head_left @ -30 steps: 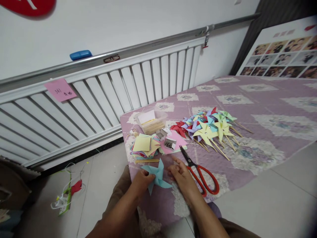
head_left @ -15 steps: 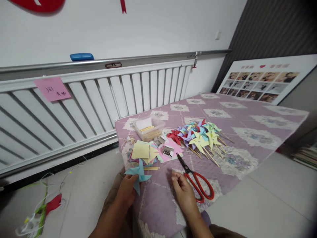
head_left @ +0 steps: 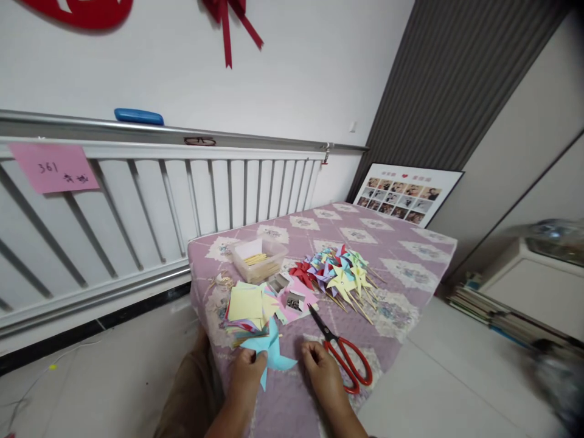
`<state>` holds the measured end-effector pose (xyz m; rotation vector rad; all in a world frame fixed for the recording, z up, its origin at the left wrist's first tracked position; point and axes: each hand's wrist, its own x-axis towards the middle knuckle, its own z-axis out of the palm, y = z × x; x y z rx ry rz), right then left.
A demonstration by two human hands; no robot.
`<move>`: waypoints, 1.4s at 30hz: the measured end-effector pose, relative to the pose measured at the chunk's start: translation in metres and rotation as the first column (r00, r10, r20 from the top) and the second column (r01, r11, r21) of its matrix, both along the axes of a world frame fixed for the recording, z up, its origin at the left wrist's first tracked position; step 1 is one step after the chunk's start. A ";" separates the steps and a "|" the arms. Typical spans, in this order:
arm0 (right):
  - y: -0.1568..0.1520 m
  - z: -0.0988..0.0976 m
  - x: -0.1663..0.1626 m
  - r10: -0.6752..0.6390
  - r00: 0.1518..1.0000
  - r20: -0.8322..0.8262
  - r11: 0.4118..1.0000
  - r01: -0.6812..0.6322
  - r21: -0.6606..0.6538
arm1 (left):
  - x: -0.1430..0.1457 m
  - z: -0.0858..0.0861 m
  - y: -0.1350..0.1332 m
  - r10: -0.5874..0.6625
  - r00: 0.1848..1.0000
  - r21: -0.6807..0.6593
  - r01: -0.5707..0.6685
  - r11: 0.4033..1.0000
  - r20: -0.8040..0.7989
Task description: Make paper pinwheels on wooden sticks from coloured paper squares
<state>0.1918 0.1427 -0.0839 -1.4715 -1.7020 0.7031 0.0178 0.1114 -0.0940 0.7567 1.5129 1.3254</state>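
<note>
A light-blue paper pinwheel point(head_left: 274, 351) is pinched between the thumb and fingers of my left hand point(head_left: 245, 372), low over the table's near edge. My right hand point(head_left: 323, 372) is closed, thumb against curled fingers, just right of the pinwheel and apart from it. Whatever it pinches, if anything, is too small to see. Right beside that hand lie scissors point(head_left: 332, 336) with red handles, their tips pointing away from me. Beyond the pinwheel sit a stack of coloured paper squares point(head_left: 245, 302) and a small open box of metal pins point(head_left: 294, 302).
A clear plastic tub point(head_left: 269, 248) of wooden sticks stands behind the paper. Finished pinwheels on sticks point(head_left: 342, 278) are heaped right of it. The purple patterned cloth point(head_left: 283, 404) covers the table. A white radiator point(head_left: 228, 188) runs along the wall.
The view has turned right. My left hand has brought the blue pinwheel further over the table and closer to my right hand, which stays closed beside the scissors.
</note>
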 end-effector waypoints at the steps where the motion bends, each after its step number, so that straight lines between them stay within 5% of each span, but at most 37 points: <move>1: 0.005 0.003 0.000 0.000 1.000 0.030 1.000 0.000 0.002 | 0.000 -0.002 -0.001 -0.004 1.000 0.013 0.004 1.000 -0.011; 7: 0.056 0.032 -0.006 0.026 0.961 0.275 0.999 -0.031 0.013 | 0.000 -0.008 -0.006 -0.068 0.998 0.084 0.068 0.994 -0.002; 13: 0.101 0.050 -0.017 0.108 0.822 0.560 0.994 -0.070 -0.089 | -0.001 0.007 -0.009 -0.072 0.997 0.067 0.069 0.995 0.041; 18: 0.114 0.052 -0.021 0.181 0.673 0.717 0.982 -0.078 -0.175 | -0.002 0.014 -0.009 -0.061 0.994 0.054 0.057 0.997 0.086; 26: 0.126 0.055 -0.032 0.268 0.498 0.825 0.962 -0.093 -0.256 | -0.001 0.002 -0.006 -0.043 0.993 0.054 0.038 0.998 0.107; 33: 0.128 0.053 -0.037 0.262 0.456 0.851 0.965 -0.099 -0.244 | -0.002 -0.001 -0.006 -0.065 0.994 0.055 0.060 0.997 0.091; 42: 0.126 0.051 -0.034 0.226 0.503 0.834 0.973 -0.085 -0.213 | -0.001 -0.009 -0.004 -0.061 0.994 0.098 0.052 0.994 0.091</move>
